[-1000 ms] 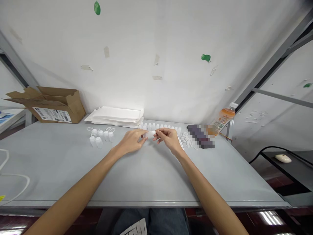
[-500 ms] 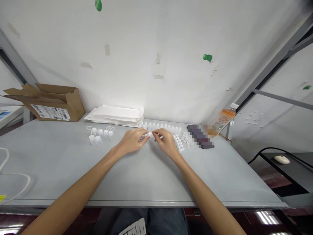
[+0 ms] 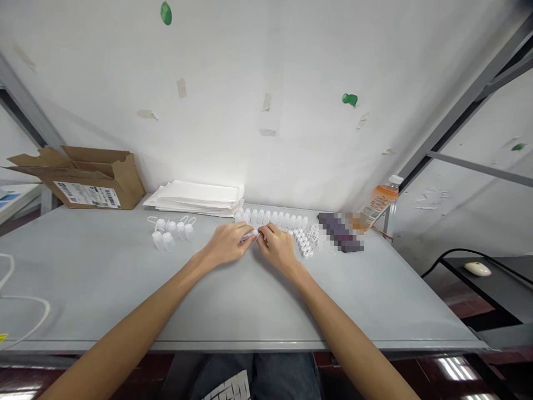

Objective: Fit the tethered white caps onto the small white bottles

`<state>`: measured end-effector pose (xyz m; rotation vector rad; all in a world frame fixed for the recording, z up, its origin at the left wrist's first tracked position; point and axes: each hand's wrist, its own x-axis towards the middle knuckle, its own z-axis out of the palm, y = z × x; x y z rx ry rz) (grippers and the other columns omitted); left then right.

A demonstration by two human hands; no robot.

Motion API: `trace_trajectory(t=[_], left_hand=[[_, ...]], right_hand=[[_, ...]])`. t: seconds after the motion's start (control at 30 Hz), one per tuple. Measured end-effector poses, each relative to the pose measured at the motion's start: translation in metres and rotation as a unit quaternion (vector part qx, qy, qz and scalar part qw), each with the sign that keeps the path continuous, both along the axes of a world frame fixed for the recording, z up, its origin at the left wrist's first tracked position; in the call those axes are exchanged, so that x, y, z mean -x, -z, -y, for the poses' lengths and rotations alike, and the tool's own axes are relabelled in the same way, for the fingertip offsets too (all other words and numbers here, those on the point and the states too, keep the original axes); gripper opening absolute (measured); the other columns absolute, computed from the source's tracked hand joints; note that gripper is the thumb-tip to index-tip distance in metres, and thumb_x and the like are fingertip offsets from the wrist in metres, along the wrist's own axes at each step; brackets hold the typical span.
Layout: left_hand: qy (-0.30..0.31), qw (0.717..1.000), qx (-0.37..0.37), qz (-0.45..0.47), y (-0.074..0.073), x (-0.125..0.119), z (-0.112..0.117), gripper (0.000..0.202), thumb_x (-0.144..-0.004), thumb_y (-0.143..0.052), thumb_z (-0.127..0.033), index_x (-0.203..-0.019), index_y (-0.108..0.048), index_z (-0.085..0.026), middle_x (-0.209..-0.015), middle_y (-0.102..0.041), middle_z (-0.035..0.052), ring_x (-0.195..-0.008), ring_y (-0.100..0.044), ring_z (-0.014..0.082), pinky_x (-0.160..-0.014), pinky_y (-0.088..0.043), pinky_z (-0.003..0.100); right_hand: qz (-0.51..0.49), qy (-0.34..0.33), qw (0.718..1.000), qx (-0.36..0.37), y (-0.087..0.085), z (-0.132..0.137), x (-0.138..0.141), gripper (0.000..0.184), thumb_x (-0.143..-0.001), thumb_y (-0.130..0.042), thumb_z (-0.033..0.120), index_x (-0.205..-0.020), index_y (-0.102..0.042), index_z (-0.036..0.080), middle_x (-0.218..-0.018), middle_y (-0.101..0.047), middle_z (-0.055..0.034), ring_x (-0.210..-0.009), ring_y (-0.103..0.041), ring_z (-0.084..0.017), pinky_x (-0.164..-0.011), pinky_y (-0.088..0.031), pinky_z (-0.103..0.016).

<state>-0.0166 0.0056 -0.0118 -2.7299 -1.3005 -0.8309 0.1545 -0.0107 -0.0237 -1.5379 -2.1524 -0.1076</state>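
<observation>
My left hand [image 3: 227, 243] is closed around a small translucent plastic bottle [image 3: 249, 235], lying on its side with its white end to the right. At that end the fingertips of my right hand [image 3: 278, 248] are pinched together; whatever small part they grip is hidden. Behind both hands stands a row of similar small bottles [image 3: 275, 216]. White caps [image 3: 303, 243] lie in rows to the right of my right hand, with a heap of thin white loops [image 3: 313, 234] beside them. Several capped bottles [image 3: 167, 241], some with white loops, stand off to the left.
A stack of white sheets [image 3: 194, 198] and an open cardboard box [image 3: 97, 183] sit along the back of the grey table [image 3: 250, 305]. On the right are a blurred-out dark object [image 3: 339, 230] and an orange drink bottle [image 3: 380, 203]. A white cable [image 3: 31, 298] lies at the left.
My right hand's fingertips have closed in on the bottle's white end and now touch or nearly touch my left fingers. The view has shifted slightly.
</observation>
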Motion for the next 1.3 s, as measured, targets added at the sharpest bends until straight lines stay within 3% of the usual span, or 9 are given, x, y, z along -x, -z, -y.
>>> trace_trajectory(t=[0.53, 0.87, 1.3], left_hand=[[-0.006, 1.000, 0.016, -0.010, 0.005, 0.000, -0.004, 0.024, -0.091, -0.046, -0.030, -0.090, -0.068, -0.020, -0.089, -0.071, 0.0071, -0.075, -0.064, 0.0205, -0.060, -0.039, 0.029], [-0.020, 0.999, 0.037, -0.017, 0.003, -0.003, -0.003, 0.026, -0.092, -0.044, -0.029, -0.094, -0.068, -0.019, -0.091, -0.071, 0.0066, -0.080, -0.064, 0.0214, -0.063, -0.040, 0.029], [-0.035, 0.998, 0.049, -0.016, 0.004, -0.009, -0.001, 0.029, -0.094, -0.042, -0.031, -0.100, -0.067, -0.018, -0.101, -0.071, 0.0072, -0.088, -0.065, 0.0217, -0.065, -0.040, 0.029]], right_hand=[[-0.037, -0.013, 0.999, 0.028, 0.003, -0.006, 0.003, 0.020, -0.088, -0.045, 0.015, -0.088, -0.065, 0.016, -0.083, -0.066, -0.0049, -0.067, -0.055, -0.014, -0.057, -0.028, -0.024], [-0.040, 0.081, 0.995, 0.030, 0.004, -0.001, 0.013, 0.022, -0.088, -0.046, 0.018, -0.082, -0.067, 0.016, -0.079, -0.067, -0.0058, -0.060, -0.052, -0.012, -0.053, -0.020, -0.025], [-0.050, 0.109, 0.992, 0.041, 0.002, -0.003, 0.008, 0.023, -0.088, -0.046, 0.018, -0.077, -0.066, 0.016, -0.077, -0.067, -0.0063, -0.059, -0.052, -0.013, -0.054, -0.021, -0.026]])
